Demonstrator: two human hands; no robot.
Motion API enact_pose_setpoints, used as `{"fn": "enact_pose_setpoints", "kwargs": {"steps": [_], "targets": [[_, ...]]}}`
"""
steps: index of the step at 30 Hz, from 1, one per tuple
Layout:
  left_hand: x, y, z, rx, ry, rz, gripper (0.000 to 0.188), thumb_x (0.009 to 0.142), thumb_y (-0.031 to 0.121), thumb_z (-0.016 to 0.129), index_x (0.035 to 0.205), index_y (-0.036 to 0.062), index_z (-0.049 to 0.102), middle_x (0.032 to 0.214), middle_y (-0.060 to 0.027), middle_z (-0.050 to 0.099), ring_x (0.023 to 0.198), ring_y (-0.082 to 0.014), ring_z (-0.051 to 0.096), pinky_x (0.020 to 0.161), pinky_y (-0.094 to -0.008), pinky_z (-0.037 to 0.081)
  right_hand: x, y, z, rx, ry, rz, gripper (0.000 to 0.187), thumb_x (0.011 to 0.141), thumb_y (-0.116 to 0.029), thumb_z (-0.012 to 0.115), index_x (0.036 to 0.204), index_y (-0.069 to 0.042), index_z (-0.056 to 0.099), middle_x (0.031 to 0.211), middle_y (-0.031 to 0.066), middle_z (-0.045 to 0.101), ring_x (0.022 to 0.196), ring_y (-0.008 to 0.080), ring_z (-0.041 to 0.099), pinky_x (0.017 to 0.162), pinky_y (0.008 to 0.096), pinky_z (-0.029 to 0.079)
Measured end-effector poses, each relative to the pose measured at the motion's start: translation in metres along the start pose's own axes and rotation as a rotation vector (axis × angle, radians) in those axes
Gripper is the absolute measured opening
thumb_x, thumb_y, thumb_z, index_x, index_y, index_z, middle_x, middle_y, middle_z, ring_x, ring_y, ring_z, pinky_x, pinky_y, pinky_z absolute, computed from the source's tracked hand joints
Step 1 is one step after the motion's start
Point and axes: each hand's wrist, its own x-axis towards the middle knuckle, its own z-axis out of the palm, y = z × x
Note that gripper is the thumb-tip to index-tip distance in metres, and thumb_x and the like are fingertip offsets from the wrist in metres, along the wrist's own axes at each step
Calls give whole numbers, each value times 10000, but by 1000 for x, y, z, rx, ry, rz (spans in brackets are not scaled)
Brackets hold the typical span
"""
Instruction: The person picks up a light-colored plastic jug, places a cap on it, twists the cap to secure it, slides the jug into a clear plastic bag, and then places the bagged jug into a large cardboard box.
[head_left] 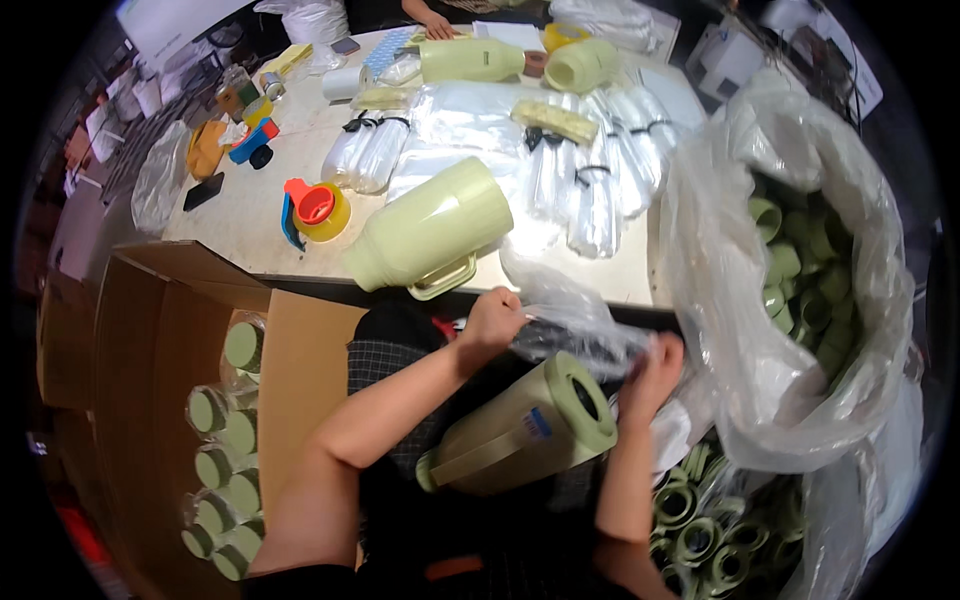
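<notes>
A clear plastic bag (572, 330) is stretched between my two hands above my lap, at the table's front edge. My left hand (492, 322) is closed in a pinch on one side of the bag. The other side is gripped by my right hand (652, 378), slightly smeared by motion. Below the bag, a pale green jug body (520, 435) lies tilted across my lap, its round ringed end up to the right and a blue label on its side; neither hand holds it. A second green jug (440, 222) with a handle lies on the table just ahead.
On the table (270, 215) are bundled clear bags (595, 205), tape dispensers (318, 208), a phone (203, 192) and more jugs (470, 60). A carton (315, 350) with wrapped jugs stands left. Sacks of green parts (790, 400) stand right. Another person's hand (436, 24) rests at the far edge.
</notes>
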Motion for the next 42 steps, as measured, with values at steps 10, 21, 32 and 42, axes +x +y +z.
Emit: {"fn": "enact_pose_setpoints", "kwargs": {"steps": [10,21,32,42], "targets": [[-207,95,-43,696,121,225,414,753,55,687,1156,21,603,1012,-124,564,812,-333,632,640,-397,534,-185,26,9,-127,-529,178,326,945,-218,558,1154,29,521,1148,155,548,1077,253,538,978,367,422],[-333,41,-157,1223,950,22,242,808,163,646,1043,115,616,875,-147,538,721,-321,571,545,-406,464,-230,-38,159,-165,-1501,251,821,739,-153,843,1409,7,396,1383,157,509,1191,243,557,975,380,473],[-278,-143,-439,-342,1183,-611,281,989,323,459,982,82,602,640,-61,548,508,-214,524,426,-375,359,-164,-42,196,-211,-1276,-106,677,774,69,729,1367,-12,412,1303,160,534,1063,226,607,863,326,518],[-320,-45,-309,943,1163,-398,473,877,167,660,1300,1,526,1286,-231,578,1208,-398,544,1019,-449,441,60,33,245,-408,-358,-252,445,935,-119,636,1317,43,475,1233,162,576,1126,259,562,1026,375,417]]}}
